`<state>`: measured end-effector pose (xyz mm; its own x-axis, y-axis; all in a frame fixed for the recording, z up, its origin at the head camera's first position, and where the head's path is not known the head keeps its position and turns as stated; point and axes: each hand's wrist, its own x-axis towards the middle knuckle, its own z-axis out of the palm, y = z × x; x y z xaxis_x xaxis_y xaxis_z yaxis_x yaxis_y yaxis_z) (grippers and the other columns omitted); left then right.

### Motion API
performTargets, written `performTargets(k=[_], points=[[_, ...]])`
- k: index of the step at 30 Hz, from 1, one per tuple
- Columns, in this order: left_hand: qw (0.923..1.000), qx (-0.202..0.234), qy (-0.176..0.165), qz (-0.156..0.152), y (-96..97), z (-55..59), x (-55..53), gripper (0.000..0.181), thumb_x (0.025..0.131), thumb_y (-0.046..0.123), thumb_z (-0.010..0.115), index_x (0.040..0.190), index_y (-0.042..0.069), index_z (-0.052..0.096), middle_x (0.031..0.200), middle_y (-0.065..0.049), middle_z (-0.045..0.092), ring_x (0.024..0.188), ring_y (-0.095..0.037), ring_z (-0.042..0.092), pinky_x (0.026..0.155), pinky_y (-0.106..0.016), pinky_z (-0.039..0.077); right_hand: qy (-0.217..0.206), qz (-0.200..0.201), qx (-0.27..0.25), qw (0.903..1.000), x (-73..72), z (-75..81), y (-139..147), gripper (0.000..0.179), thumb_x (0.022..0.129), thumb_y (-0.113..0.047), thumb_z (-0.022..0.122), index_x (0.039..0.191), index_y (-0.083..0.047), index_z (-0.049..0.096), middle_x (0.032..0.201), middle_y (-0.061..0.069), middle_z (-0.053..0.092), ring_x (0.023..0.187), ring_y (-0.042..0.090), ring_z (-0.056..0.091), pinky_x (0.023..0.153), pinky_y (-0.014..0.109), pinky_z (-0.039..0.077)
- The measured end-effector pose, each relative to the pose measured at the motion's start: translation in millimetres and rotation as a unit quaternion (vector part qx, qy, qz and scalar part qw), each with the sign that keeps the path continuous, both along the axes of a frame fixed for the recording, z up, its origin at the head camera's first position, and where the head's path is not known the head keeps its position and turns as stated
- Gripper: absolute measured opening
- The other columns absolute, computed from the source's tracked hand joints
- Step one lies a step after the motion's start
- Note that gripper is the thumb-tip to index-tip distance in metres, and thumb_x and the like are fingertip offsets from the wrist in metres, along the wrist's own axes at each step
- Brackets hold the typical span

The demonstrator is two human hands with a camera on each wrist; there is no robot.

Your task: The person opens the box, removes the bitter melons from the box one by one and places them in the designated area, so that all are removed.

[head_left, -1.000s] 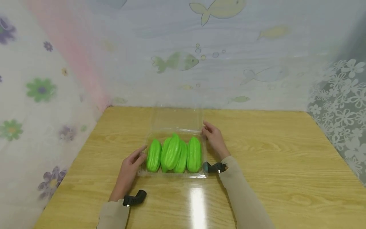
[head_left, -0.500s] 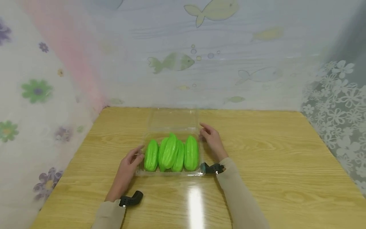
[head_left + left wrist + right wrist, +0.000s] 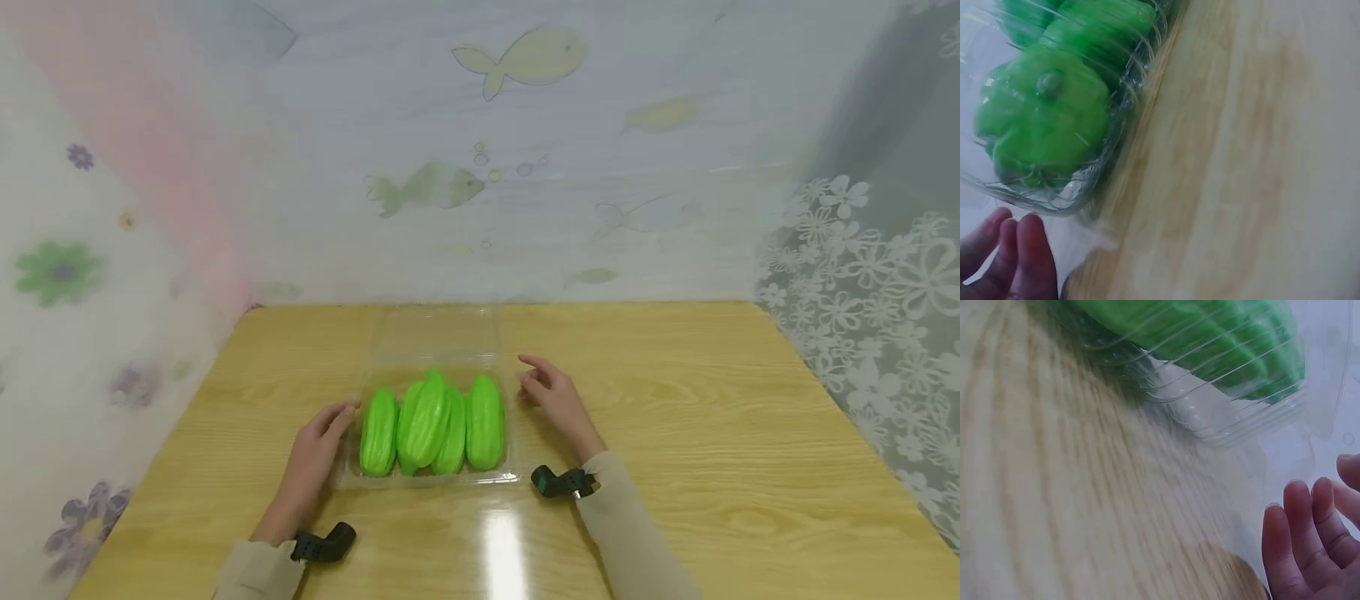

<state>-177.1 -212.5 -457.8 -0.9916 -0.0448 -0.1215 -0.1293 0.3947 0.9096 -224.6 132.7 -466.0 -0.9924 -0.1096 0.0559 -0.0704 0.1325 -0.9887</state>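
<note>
A clear plastic clamshell box [image 3: 431, 481] stands on the table, its clear lid [image 3: 435, 331] folded back toward the wall. Inside lie several glossy green, ridged, gourd-like pieces [image 3: 483, 422]; one rests on top of others in the middle. My left hand [image 3: 313, 454] is at the box's left side. In the left wrist view its fingertips [image 3: 1034, 228] are right by the rim; whether they touch cannot be told. To the right of the box, my right hand [image 3: 557, 402] hangs apart from it with fingers loosely bent, holding nothing.
The wooden table [image 3: 675, 433] reaches back to a wall [image 3: 540, 208] with painted fish. A flowered wall [image 3: 82, 375] is on the left, and a panel with white flowers [image 3: 862, 333] on the right. A bright reflection shows in front of the box.
The head view has turned slightly, shifting the scene left and down. My right hand has drawn a little away from the box's right side. The left hand stays beside the box.
</note>
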Motion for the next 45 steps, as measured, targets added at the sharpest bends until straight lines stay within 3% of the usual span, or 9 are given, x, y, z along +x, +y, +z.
performTargets(k=[3,5,9,13,18,25,34,40,45], points=[[0.9999,-0.001,0.003,0.012,-1.1,-1.4,-2.3,0.057,0.086,0.06,0.04,0.118,0.014,0.052,0.117,-0.003,0.051,0.106,-0.016,0.045,0.087,-0.036,0.036,-0.004,-0.007,0.0,1.0,4.7,0.4,-0.3,0.037,0.093,-0.01,0.049,0.129,-0.005,0.044,0.095,0.025,0.054,0.081,0.032,0.058,0.073,0.037,0.048],[0.9996,-0.001,0.012,0.027,-1.8,-2.5,-3.7,0.054,0.087,0.058,0.04,0.103,0.009,0.055,0.096,-0.007,0.054,0.085,-0.016,0.049,0.073,-0.032,0.04,0.001,-0.007,0.01,0.9999,5.7,2.1,-1.1,0.037,0.093,-0.011,0.049,0.13,-0.006,0.043,0.095,0.024,0.054,0.082,0.032,0.057,0.074,0.038,0.047],[0.9989,0.0,0.03,0.037,-3.1,-3.9,-5.9,0.055,0.087,0.057,0.04,0.074,0.004,0.044,0.064,-0.009,0.037,0.055,-0.019,0.036,0.052,-0.03,0.034,0.027,-0.012,0.068,0.9972,4.1,7.8,-2.7,0.038,0.093,-0.017,0.05,0.131,-0.013,0.043,0.095,0.019,0.056,0.079,0.027,0.058,0.073,0.037,0.047],[0.9995,-0.013,0.026,0.01,-3.8,-3.5,-8.3,0.059,0.087,0.059,0.037,0.064,0.005,0.037,0.059,-0.006,0.033,0.053,-0.015,0.036,0.05,-0.028,0.035,0.044,-0.043,0.136,0.9888,5.1,17.3,-2.0,0.038,0.093,-0.03,0.049,0.129,-0.023,0.046,0.092,0.01,0.059,0.071,0.02,0.056,0.067,0.033,0.043],[0.9998,-0.004,0.019,-0.008,-7.4,-5.7,-7.8,0.061,0.088,0.058,0.035,0.059,0.005,0.036,0.051,-0.004,0.033,0.042,-0.016,0.032,0.043,-0.032,0.034,0.064,-0.041,0.144,0.9866,5.8,28.1,-4.4,0.037,0.091,-0.04,0.048,0.127,-0.03,0.047,0.09,0.011,0.058,0.065,0.022,0.054,0.06,0.034,0.044],[0.9991,-0.01,0.034,-0.022,-9.5,-8.5,-8.8,0.06,0.089,0.058,0.034,0.056,0.007,0.036,0.049,-0.001,0.032,0.041,-0.013,0.03,0.042,-0.031,0.033,0.083,-0.014,0.105,0.9909,9.4,36.3,-15.5,0.031,0.093,-0.028,0.049,0.124,-0.025,0.051,0.079,0.012,0.058,0.062,0.023,0.054,0.057,0.039,0.047],[0.9988,-0.002,0.043,-0.025,-7.7,-11.4,-11.0,0.06,0.088,0.056,0.039,0.055,0.005,0.035,0.048,-0.001,0.029,0.041,-0.013,0.028,0.042,-0.031,0.031,0.088,0.028,0.127,0.9876,16.6,44.0,-32.3,0.031,0.094,-0.022,0.047,0.124,-0.023,0.051,0.079,0.003,0.059,0.066,0.029,0.055,0.06,0.045,0.046],[0.9987,0.006,0.045,-0.024,-8.8,-15.0,-11.9,0.061,0.088,0.056,0.039,0.054,0.006,0.034,0.047,0.0,0.028,0.039,-0.012,0.026,0.04,-0.031,0.03,0.105,0.054,0.163,0.9795,21.5,50.6,-43.7,0.035,0.093,-0.023,0.05,0.128,-0.021,0.047,0.089,0.0,0.06,0.063,0.018,0.057,0.057,0.032,0.047],[0.9985,0.004,0.051,-0.018,-10.1,-17.2,-10.0,0.061,0.088,0.055,0.041,0.053,0.005,0.034,0.045,0.0,0.028,0.039,-0.011,0.025,0.038,-0.03,0.029,0.09,0.078,0.162,0.9796,27.8,56.4,-58.7,0.042,0.094,-0.03,0.046,0.134,-0.022,0.037,0.107,0.005,0.055,0.065,0.014,0.059,0.055,0.029,0.048]])
